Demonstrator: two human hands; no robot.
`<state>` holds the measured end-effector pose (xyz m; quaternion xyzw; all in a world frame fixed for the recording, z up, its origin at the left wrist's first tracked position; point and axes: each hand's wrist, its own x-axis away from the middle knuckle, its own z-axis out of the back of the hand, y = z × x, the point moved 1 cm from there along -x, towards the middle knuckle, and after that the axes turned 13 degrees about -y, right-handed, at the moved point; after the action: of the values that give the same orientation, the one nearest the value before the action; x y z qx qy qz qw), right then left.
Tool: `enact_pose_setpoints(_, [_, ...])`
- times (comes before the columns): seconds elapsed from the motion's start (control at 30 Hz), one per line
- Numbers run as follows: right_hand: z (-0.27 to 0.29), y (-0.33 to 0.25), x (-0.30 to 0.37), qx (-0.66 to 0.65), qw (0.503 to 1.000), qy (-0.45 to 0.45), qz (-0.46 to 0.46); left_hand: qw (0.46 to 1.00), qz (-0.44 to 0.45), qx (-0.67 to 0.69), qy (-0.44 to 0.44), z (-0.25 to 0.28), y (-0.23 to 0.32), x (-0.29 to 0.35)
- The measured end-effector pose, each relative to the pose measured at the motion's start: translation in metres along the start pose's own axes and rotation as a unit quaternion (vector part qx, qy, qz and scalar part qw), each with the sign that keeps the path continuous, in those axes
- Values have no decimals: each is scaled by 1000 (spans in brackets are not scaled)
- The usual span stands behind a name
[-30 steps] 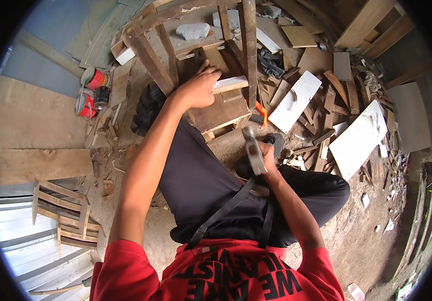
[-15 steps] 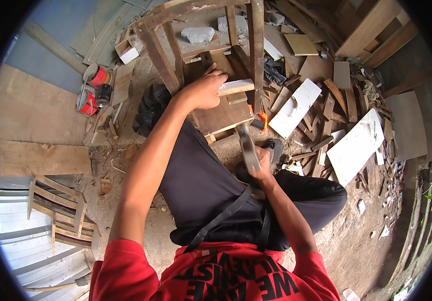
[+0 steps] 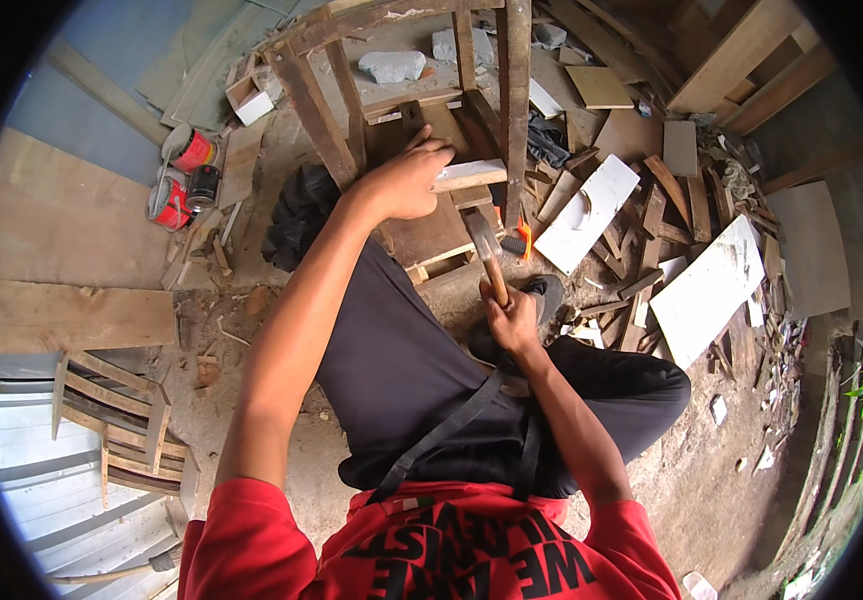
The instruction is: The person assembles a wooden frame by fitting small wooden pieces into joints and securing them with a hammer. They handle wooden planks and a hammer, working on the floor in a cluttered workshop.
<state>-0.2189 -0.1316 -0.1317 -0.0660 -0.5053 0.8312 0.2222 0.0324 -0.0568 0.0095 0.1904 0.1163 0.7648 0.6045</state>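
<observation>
Head view: right hand [image 3: 511, 322] hides hammer [image 3: 486, 255] grip.

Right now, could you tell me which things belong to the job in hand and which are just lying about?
In use: hammer in the right hand; wooden frame and slat under the left hand.
Lying about: paint cans, white boards, stones, offcuts.

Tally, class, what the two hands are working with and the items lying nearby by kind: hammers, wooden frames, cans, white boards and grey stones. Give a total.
Hammers: 1, the hammer in the right hand
Wooden frames: 1, the frame that the left hand steadies
Cans: 3, the cans at left
White boards: 2, and
Grey stones: 2, and
Total: 9
</observation>
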Motion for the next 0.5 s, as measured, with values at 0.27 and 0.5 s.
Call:
enact_pose_setpoints(0.27, [0,23,-4,-37,982,21,182,998,33,-12,-59,3,5,-4])
enact_pose_setpoints(0.5, [3,32,-9,-43,977,30,207,998,24,-13,-64,0,6,-8])
